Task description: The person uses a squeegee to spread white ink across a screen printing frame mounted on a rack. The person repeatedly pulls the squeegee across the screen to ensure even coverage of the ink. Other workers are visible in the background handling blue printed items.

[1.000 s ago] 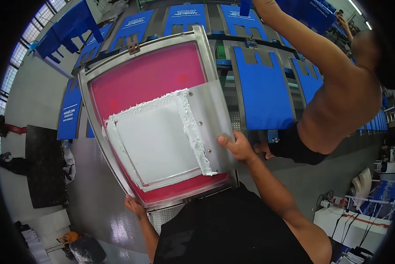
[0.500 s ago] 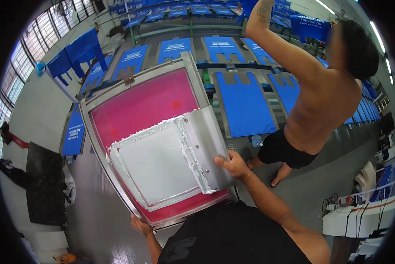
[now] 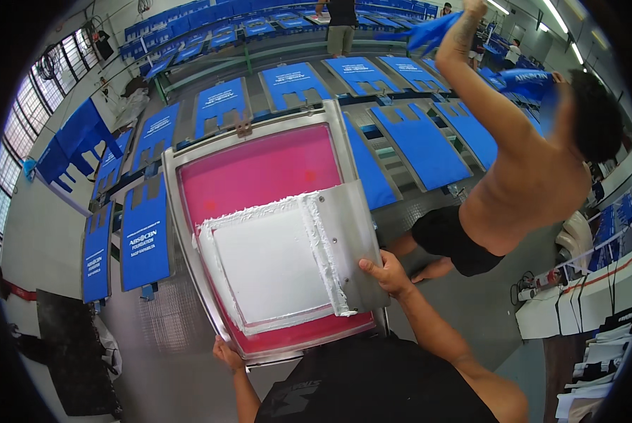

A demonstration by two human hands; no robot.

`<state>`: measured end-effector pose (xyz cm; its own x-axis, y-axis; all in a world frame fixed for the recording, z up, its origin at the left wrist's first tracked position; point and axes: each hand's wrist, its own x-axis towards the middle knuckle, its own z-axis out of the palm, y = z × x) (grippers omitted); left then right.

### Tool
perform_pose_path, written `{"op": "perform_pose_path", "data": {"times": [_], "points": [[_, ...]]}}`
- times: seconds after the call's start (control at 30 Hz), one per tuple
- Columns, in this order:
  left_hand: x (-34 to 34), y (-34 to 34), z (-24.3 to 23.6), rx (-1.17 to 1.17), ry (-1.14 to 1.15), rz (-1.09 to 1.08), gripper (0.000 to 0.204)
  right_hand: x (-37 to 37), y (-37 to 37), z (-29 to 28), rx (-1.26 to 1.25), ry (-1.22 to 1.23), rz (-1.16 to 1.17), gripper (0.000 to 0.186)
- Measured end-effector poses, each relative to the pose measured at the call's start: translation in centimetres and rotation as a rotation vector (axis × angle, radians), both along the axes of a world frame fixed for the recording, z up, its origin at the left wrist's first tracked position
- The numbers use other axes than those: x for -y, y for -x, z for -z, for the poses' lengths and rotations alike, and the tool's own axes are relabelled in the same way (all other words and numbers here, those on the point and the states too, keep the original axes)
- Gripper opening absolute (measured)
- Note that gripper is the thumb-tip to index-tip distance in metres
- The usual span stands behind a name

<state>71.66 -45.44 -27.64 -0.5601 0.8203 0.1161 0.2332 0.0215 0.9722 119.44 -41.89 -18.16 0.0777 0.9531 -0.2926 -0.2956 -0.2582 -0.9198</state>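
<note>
Screen frame point(image 3: 259, 176) shifted right; hands point(image 3: 388, 276) clamped on frame and metal plate point(image 3: 344, 233); grey floor point(image 3: 157, 335) below, blue panels point(image 3: 145, 233) beyond.

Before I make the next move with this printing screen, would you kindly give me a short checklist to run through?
1. Left hand supporting the screen frame: ok, it grips near the lower left corner.
2. Right hand on the squeegee: ok, thumb on top; the fingers beneath are hidden.
3. White ink spread evenly: not ok, thick ridges line the squeegee's edge and the far side.
4. Underside of the screen clean: cannot tell, it faces away.
5. Co-worker clear of the frame: ok, standing to the right, not touching it.
6. Printed blue bag at left flat on its board: ok, it appears flat.
</note>
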Motion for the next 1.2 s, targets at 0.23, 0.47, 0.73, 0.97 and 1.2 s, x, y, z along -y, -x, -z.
{"op": "perform_pose_path", "data": {"times": [0.23, 0.47, 0.73, 0.97, 1.2], "points": [[-4.1, 2.3, -2.3, -0.183, 0.068, 0.133, 0.052, -0.1, 3.0, 0.8, -0.045, 0.013, 0.082, 0.045], [-3.4, 4.4, -6.3, -0.243, 0.201, 0.196, 0.054, 1.1, 4.6, -3.9, 0.009, 0.041, 0.111, 0.046], [-2.0, 5.3, -7.1, -0.22, 0.445, 0.2, 0.065, -0.8, 5.4, -2.0, 0.092, 0.093, 0.17, 0.05], [-3.3, 4.9, -4.0, -0.163, 0.417, 0.19, 0.065, -3.8, 5.9, 0.6, 0.169, 0.045, 0.217, 0.054], [-4.0, 4.9, -2.1, -0.194, 0.408, 0.181, 0.062, -4.5, 6.0, 1.6, 0.12, 0.057, 0.205, 0.056]]}}
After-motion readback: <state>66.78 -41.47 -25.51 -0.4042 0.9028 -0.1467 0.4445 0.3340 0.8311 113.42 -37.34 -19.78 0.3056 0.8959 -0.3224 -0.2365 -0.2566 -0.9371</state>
